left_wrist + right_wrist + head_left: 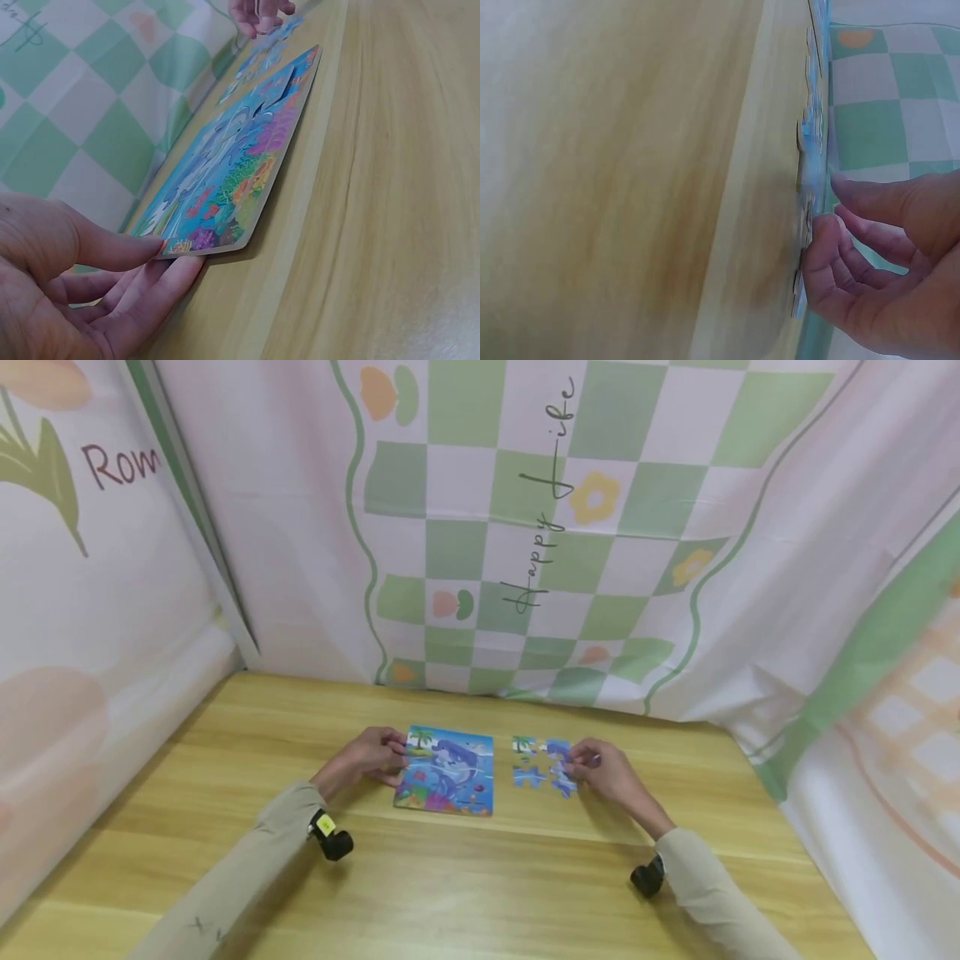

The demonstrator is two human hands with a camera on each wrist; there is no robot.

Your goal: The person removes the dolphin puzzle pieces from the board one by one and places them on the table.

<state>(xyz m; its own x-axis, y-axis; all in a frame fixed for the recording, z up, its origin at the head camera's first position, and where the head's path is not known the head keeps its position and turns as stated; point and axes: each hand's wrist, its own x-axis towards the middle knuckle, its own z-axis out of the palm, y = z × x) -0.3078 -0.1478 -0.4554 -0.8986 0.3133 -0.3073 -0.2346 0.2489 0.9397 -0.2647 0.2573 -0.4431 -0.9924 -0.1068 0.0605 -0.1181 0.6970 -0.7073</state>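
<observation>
A square puzzle board [446,772] with a blue dolphin-like animal and colourful coral lies on the wooden table. My left hand [377,755] pinches its left edge, thumb on top and fingers beneath, as the left wrist view [124,277] shows. To the board's right lie several loose jigsaw pieces [529,776] arranged with gaps between them. At their right side my right hand [606,770] has its thumb and curled fingers on a blue-purple puzzle piece [562,779]. In the right wrist view its fingertips partly hide the pieces, which appear edge-on and blurred.
The wooden table [480,885] extends in front of both hands. Behind it hangs a green-and-white checked curtain [525,552], close to the far table edge. More printed cloth [97,635] hangs at the left side, and another sheet hangs at the right.
</observation>
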